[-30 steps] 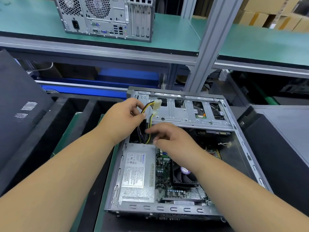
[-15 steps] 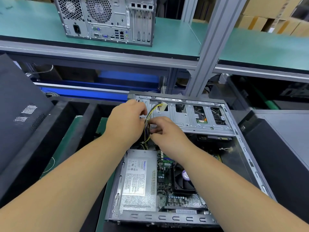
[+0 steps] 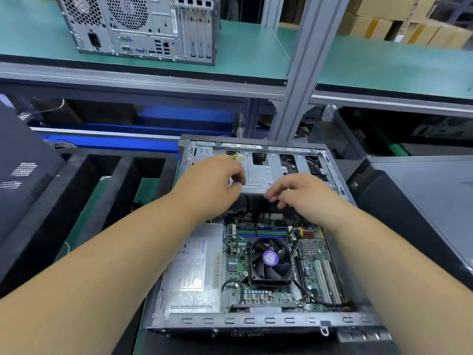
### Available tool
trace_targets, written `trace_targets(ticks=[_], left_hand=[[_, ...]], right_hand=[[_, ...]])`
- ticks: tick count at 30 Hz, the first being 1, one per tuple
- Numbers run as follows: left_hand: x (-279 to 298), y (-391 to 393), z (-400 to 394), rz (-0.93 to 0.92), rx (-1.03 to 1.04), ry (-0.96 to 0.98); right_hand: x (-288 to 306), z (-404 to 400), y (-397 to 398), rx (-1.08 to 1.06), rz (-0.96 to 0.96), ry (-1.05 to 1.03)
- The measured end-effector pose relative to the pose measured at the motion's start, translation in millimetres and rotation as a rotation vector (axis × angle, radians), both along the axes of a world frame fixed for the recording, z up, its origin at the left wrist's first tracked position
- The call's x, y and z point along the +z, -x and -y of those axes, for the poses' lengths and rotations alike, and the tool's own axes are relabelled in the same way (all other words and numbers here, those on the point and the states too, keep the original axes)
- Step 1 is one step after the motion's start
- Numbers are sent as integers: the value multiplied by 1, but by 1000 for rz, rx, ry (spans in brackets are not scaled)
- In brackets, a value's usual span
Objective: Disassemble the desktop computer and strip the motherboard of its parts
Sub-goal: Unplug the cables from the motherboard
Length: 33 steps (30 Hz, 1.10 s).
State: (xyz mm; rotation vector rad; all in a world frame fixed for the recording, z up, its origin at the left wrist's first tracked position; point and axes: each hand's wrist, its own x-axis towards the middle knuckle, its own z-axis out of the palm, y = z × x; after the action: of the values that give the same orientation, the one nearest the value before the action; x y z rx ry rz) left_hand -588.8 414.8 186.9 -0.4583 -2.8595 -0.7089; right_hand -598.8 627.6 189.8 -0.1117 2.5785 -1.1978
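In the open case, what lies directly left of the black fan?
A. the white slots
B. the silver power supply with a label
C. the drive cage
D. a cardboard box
B: the power supply with its white label fills the left part of the case, beside the fan; the drive cage is farther back, under the hands.

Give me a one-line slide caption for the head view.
Both hands, left and right, work at the drive cage of the opened desktop case, motherboard fan exposed below.
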Motion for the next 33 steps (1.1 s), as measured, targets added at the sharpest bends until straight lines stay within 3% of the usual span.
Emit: trace_targets(ticks=[6, 14, 22, 29, 33], left_hand=[[-8, -8, -25, 121, -97, 119], [-30, -18, -32, 416, -137, 467], [-35, -19, -30, 472, -60, 367], [-34, -19, -33, 506, -4, 337], [-35, -18, -32, 520, 24, 262]], right_hand=[[-16, -25, -2, 16, 147, -107], [-31, -26, -6, 163, 357, -336], [-49, -18, -15, 329, 50, -426], [-67, -9, -28, 675, -26, -688], [-75, -8, -29, 730, -78, -723]])
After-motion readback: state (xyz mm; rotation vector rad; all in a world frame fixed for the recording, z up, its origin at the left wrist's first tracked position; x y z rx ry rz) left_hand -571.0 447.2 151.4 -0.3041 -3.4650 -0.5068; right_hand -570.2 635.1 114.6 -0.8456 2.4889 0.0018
